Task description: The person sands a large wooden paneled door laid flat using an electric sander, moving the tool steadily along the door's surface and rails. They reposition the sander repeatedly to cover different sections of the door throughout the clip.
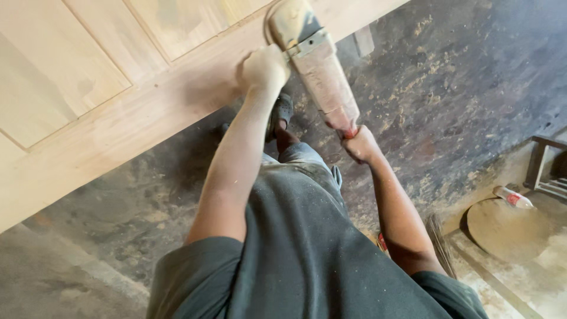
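My left hand (266,68) is clenched around the side grip of the dusty power sander (313,62), whose head presses on the pale wooden panelled door (118,100) at twelve o'clock; my right hand (360,145) grasps the sander's red rear end at one o'clock. A plastic bottle (512,197) lies on the sawdusty floor (449,88) at three o'clock, well apart.

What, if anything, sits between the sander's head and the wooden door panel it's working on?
Nothing visible does. The sander has its head against the wooden door panel near the edge, though the contact spot itself is hidden. The left hand grips beside the head and the right hand holds the rear end.
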